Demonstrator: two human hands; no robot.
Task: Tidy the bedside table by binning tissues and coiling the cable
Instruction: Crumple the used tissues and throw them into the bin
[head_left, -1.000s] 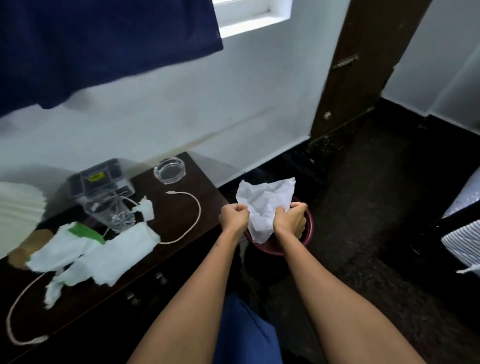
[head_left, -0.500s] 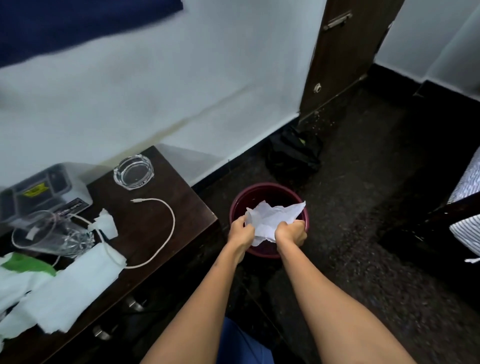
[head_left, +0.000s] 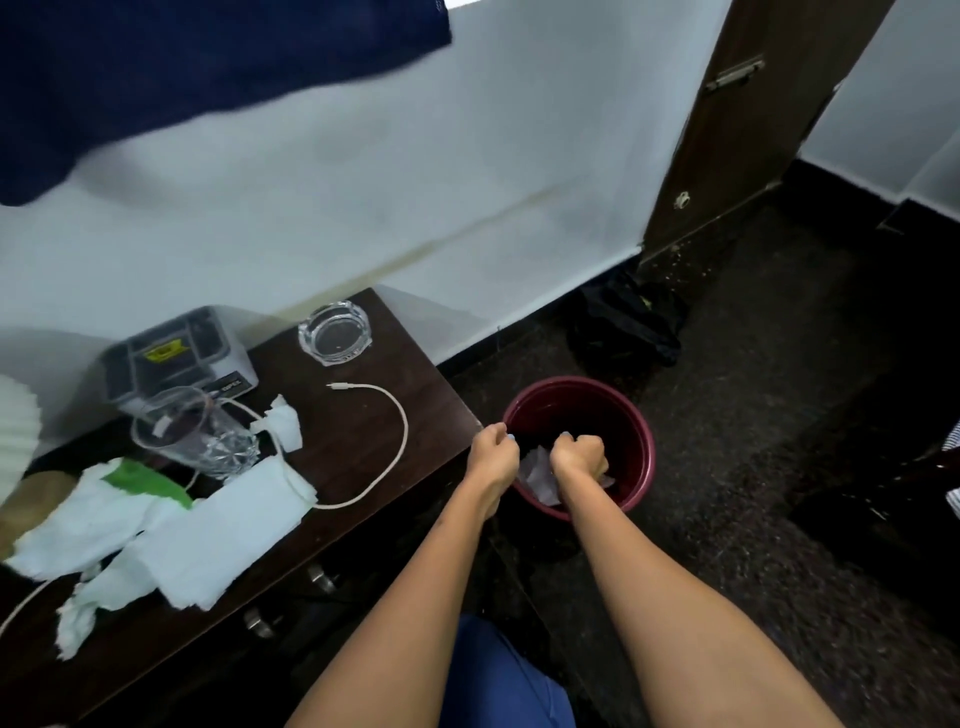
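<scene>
Right hand (head_left: 577, 457), fingers closed on crumpled white tissue (head_left: 537, 475) inside round maroon plastic bin (head_left: 641, 441). Left hand (head_left: 493, 452) fisted at rim, contents indeterminate.

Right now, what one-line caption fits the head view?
Both hands, left hand and right hand, push a crumpled tissue into the maroon bin beside the bedside table.

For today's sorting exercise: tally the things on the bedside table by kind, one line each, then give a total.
Glass items: 2, the tumbler and ashtray
Tissue pieces: 3, a small scrap, a large sheet, a bunch with a green patch
Cables: 1
Boxes: 1
Total: 7
</scene>
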